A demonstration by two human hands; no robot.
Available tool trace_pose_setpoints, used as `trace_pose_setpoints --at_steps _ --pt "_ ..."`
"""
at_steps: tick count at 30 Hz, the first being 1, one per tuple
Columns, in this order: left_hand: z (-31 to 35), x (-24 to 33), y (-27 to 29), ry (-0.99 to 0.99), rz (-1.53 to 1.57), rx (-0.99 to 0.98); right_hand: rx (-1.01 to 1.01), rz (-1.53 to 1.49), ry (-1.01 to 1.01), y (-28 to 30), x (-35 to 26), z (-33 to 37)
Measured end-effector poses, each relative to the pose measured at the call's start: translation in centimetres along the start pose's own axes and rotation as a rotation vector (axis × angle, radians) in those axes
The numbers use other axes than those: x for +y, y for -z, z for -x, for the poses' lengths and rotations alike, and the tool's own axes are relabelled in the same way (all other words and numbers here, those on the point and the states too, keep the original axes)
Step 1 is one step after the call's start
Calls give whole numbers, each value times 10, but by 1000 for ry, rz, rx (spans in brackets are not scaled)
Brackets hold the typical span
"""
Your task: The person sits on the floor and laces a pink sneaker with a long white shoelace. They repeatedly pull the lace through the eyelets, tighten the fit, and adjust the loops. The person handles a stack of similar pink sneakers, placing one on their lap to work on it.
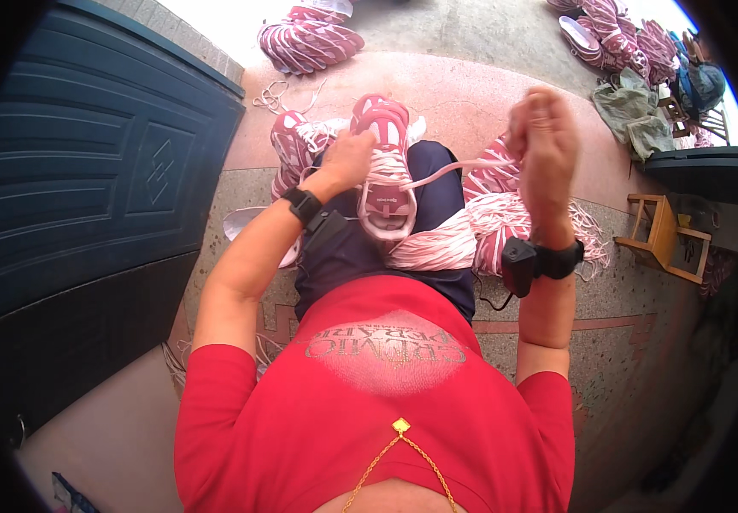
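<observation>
A pink and white sneaker (388, 201) rests on my lap, its toe pointing away from me. My left hand (347, 160) is closed on the sneaker's left side, near the lacing. Raised to the right, my right hand (546, 128) is closed and slightly blurred. A pale shoelace (454, 169) stretches from the sneaker's eyelets to it. Across my right thigh lies a thick bundle of pale pink laces (433, 245). Another pink sneaker (290, 145) with white laces is just left of my left hand.
More pink sneakers (495, 171) and loose laces are by my right knee. Shoe piles stand at the far left (311, 43) and far right (612, 34). A dark blue panelled door (95, 154) closes off the left. A small wooden stool (664, 239) is at the right.
</observation>
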State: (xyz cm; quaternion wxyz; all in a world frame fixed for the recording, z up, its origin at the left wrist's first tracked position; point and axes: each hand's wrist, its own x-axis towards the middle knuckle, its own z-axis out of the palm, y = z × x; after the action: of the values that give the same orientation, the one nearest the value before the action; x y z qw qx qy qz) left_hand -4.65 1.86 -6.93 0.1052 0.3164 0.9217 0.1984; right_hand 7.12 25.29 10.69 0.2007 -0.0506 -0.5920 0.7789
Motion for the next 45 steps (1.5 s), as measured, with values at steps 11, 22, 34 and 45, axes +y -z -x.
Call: trace_pose_setpoints --at_steps 11,22,34,45 --pt "38 -30 32 197 638 -278 -506 1186 -5 -51 198 81" --pt "40 -20 43 467 1077 -276 -365 -525 -919 -54 71 21" --pt "-8 45 81 -189 1005 -679 -355 303 203 -24 -29 -26" --pt "21 -102 103 540 1307 18 -263 487 -423 56 154 50"
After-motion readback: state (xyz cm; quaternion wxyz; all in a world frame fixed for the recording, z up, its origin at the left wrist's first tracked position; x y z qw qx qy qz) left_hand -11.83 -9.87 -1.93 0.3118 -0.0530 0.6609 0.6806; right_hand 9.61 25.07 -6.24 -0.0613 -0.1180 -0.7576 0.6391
